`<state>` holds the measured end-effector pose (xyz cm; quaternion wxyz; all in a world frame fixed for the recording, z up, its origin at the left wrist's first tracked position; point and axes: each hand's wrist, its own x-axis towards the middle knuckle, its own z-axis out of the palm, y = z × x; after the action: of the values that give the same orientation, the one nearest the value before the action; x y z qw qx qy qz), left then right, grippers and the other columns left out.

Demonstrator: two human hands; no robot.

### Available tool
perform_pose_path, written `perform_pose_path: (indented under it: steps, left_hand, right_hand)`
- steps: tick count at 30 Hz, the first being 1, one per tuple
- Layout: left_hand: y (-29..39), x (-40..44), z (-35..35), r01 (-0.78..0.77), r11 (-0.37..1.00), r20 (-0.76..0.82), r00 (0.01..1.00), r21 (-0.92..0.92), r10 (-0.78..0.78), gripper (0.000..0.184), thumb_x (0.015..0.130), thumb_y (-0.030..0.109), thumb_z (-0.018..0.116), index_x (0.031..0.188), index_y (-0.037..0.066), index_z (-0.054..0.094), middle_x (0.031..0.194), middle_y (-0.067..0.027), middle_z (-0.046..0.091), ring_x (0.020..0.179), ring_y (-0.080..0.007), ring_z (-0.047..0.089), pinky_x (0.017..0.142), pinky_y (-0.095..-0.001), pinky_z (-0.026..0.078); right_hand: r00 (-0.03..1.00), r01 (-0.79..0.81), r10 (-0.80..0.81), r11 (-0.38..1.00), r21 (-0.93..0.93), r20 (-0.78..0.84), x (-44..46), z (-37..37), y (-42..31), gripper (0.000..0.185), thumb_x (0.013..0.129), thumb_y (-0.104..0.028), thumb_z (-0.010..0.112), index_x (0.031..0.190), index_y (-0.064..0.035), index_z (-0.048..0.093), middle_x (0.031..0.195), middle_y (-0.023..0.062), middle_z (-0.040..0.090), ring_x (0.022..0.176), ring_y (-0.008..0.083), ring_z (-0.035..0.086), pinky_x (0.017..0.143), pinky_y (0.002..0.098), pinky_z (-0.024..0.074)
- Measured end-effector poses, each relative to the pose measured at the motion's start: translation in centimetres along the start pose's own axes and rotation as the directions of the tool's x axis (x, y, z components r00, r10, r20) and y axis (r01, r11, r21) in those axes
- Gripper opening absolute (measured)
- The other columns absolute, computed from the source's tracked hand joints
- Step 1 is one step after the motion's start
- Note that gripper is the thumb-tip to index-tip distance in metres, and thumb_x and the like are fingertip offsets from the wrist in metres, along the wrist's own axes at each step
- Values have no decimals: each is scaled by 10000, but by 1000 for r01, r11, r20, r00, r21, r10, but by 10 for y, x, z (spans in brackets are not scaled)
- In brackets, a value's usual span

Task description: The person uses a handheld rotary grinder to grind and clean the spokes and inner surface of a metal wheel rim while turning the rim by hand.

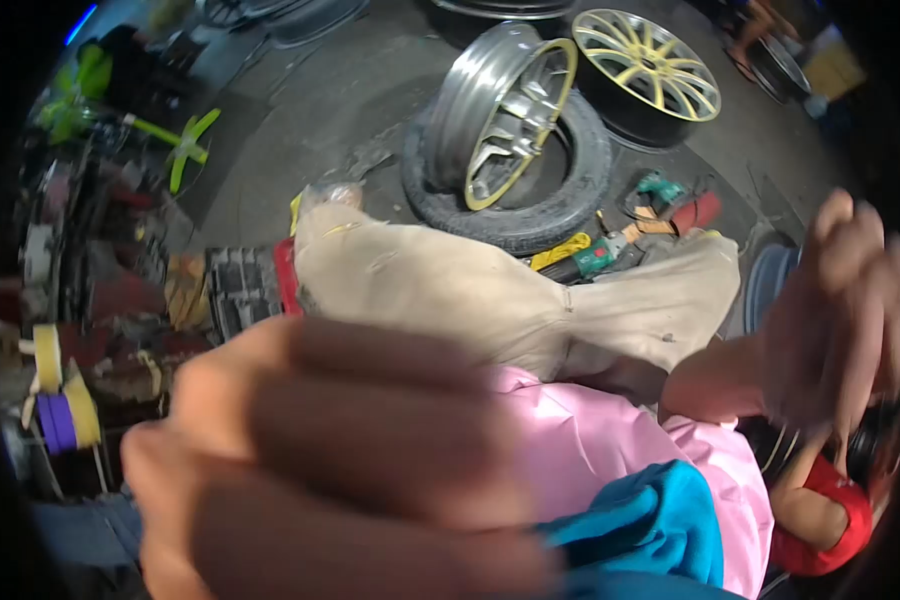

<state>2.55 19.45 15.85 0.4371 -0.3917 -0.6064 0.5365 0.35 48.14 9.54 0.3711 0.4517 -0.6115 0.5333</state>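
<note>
My left hand (pixel 340 450) is raised very close to the camera and fills the lower left of the view. Its fingers are bent and blurred, with their tips out of clear sight; whether they grip anything cannot be made out. Off to the right side, my right hand (pixel 835 310) is lifted, smeared by motion, with its fingers loosely apart and no object visible in it. Below and between the hands lies pink cloth (pixel 610 440) over my lap, beside a teal garment (pixel 650 520). Beige trousers (pixel 430 280) cover my spread legs.
Beyond my legs, a polished wheel rim (pixel 460 110) leans on a tire (pixel 430 200). Another rim (pixel 650 65) lies behind. A green angle grinder (pixel 595 257) sits near my knee. Left are a green fan (pixel 187 150) and tape rolls (pixel 58 420). A person in red (pixel 830 520) is at right.
</note>
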Motion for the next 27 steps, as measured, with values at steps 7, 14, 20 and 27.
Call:
perform_pose_path:
  steps: [7,14,20,27]
  left_hand:
    - [-19,12,-14,-135,969,86,984,-206,156,243,888,12,667,661,57,592,691,-56,635,580,-145,627,550,-220,542]
    - [41,1,32,-748,-435,-24,514,-501,-857,205,850,-74,573,676,21,625,643,-86,660,527,-127,639,505,-269,577]
    - [19,-16,8,-444,-791,160,822,-421,-547,6,842,60,697,848,63,699,778,-105,707,586,-200,649,647,-317,582]
    - [39,1,52,-924,-314,-135,347,-216,-928,194,850,-37,547,719,21,678,665,-102,696,569,-159,684,563,-277,609]
  right_hand:
    - [983,183,-182,983,-15,37,3,21,-32,201,903,-11,605,760,-151,623,705,-33,638,603,76,601,570,246,389]
    - [980,-31,-37,943,333,196,17,26,-29,95,853,-102,662,763,-103,629,696,25,642,580,121,582,539,275,396]
    - [957,-167,-7,803,572,289,17,29,-22,117,881,-29,588,781,-82,619,762,38,704,635,144,645,558,277,475]
    - [937,-223,63,867,446,345,21,16,-41,300,676,-222,793,920,-85,686,801,77,684,695,250,614,604,430,510]
